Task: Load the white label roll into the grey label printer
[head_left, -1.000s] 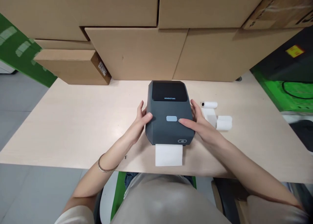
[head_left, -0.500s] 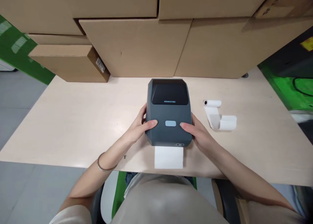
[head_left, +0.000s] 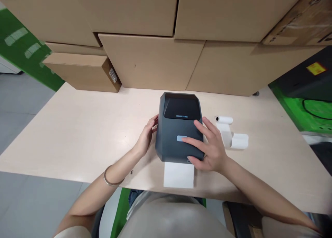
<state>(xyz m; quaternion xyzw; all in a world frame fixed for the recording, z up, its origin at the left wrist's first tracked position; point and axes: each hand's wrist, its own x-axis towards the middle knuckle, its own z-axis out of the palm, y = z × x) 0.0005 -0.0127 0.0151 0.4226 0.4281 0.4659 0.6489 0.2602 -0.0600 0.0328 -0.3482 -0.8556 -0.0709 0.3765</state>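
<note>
A dark grey label printer (head_left: 171,148) with a black window stands on the table in front of me, white paper (head_left: 178,175) coming out under its near edge. My right hand (head_left: 211,148) is over the printer's right side, fingers spread, with the index fingertip on the light blue button (head_left: 181,138). Against the printer's left side rests my left hand (head_left: 146,137), fingers loosely extended and partly hidden behind the casing; it grips nothing. To the right lies a small white paper roll (head_left: 225,120) with a curled, unrolled strip (head_left: 239,141).
Large cardboard boxes (head_left: 150,63) are stacked along the back edge of the pale wooden table (head_left: 77,137). A flatter box (head_left: 80,73) sits at the back left. Beyond the right edge is a dark object with a yellow label (head_left: 316,69).
My right hand has left the printer's right side and moved onto its top, fingers spread. My left thumb has come off the top. The view has tilted up slightly.
</note>
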